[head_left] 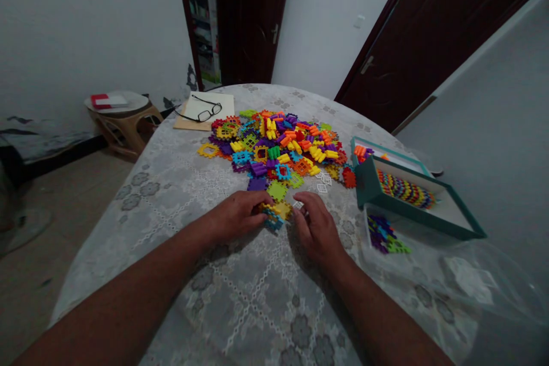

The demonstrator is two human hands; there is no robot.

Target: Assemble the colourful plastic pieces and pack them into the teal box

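My left hand (pixel 241 214) is closed around the left side of a small group of joined plastic tiles with notched edges, a yellow tile (pixel 282 209) and a blue tile (pixel 273 221). Just to the right, my right hand (pixel 318 229) has its fingers curled, with a small white lattice piece (pixel 298 205) at thumb and fingertips. Its fingertips are close to the yellow tile; whether they touch it I cannot tell. A lime green tile (pixel 277 190) and a purple tile (pixel 257 183) lie just beyond my hands. More white lattice pieces (pixel 322 187) rest loose on the cloth.
A large heap of colourful plastic pieces (pixel 274 153) covers the middle of the table (pixel 244 303). Eyeglasses (pixel 205 115) lie on paper at the back left. On the right stand a green box (pixel 454 229) with colourful contents and a clear plastic tray (pixel 366 240) holding several pieces.
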